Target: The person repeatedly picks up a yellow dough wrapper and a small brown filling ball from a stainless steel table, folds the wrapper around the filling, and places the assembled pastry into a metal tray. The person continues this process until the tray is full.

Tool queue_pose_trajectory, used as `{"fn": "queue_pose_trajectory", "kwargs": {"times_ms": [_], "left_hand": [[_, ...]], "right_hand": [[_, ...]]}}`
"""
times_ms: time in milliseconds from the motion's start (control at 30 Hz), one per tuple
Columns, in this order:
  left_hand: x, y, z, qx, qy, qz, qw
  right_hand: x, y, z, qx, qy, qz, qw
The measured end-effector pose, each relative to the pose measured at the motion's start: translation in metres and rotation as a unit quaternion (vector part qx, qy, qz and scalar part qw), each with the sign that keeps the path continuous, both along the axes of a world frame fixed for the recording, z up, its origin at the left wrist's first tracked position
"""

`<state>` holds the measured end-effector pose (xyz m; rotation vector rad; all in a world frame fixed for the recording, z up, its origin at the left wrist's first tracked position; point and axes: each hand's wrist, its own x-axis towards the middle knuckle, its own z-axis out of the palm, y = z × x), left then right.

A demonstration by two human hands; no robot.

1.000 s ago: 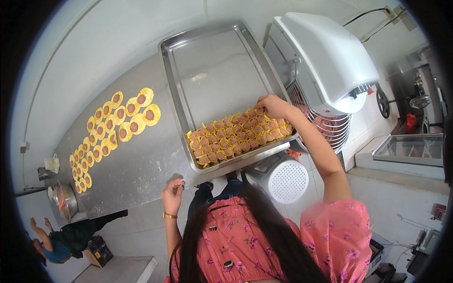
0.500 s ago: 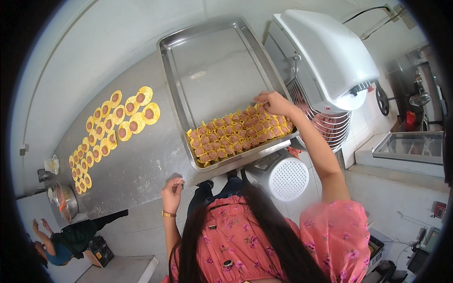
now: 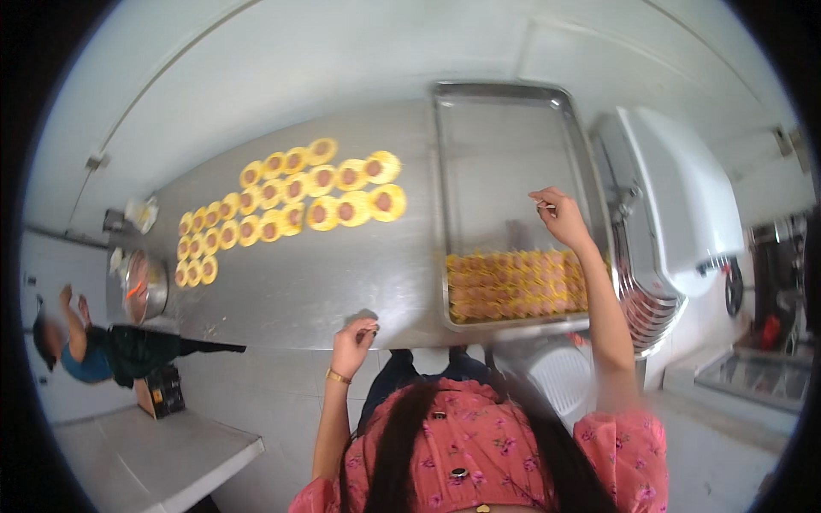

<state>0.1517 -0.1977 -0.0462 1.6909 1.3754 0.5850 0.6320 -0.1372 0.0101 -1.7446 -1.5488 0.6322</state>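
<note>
My right hand (image 3: pixel 561 220) hovers over the steel tray (image 3: pixel 483 184), just beyond the packed rows of open-topped yellow dumplings (image 3: pixel 517 285) with meat filling. Its fingers are bent and slightly apart, and I see no dumpling in them. At the table's near edge, my left hand (image 3: pixel 351 344) is closed, thumb against fingers. Something small and dark shows there, too small to name. Left of the tray, round yellow wrappers (image 3: pixel 321 179), each with a dab of meat in its middle, lie flat in rows on the steel table (image 3: pixel 282 299).
A white mixer (image 3: pixel 676 197) with a wire guard stands right of the tray. At the table's far left is a metal bowl (image 3: pixel 147 289). A white perforated stool (image 3: pixel 560 380) stands below the tray's near edge. Another person (image 3: pixel 111 350) is at the far left.
My right hand has lifted off the dumplings and moved over the bare part of the tray. The view has swung, so the table and tray sit farther right. My left hand stays closed.
</note>
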Motion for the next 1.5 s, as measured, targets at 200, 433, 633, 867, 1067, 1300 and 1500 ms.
{"fn": "queue_pose_trajectory", "kwargs": {"times_ms": [200,433,633,867,1067,1300,1500], "left_hand": [[-0.054,0.023,0.023,0.029,0.004,0.085,0.996],[-0.168,-0.008,0.024,0.023,0.012,0.247,0.969],[-0.243,-0.024,0.011,-0.017,-0.026,0.338,0.941],[-0.220,0.079,0.008,-0.034,-0.168,0.216,0.961],[-0.102,0.178,0.020,-0.108,-0.355,0.064,0.926],[-0.030,0.167,-0.003,-0.253,-0.344,0.048,0.903],[-0.026,0.120,-0.035,-0.070,-0.119,-0.082,0.987]], "right_hand": [[-0.156,0.179,-0.019,0.067,0.067,0.112,0.989],[-0.294,0.341,-0.085,0.077,-0.057,-0.009,0.995],[-0.330,0.370,-0.104,0.007,-0.064,-0.079,0.995],[-0.315,0.355,-0.091,-0.022,0.499,-0.126,0.857],[-0.302,0.248,-0.048,-0.027,0.655,0.063,0.752],[-0.344,0.059,-0.037,-0.091,0.663,-0.100,0.736],[-0.356,-0.021,-0.075,-0.067,0.513,-0.223,0.826]]}}
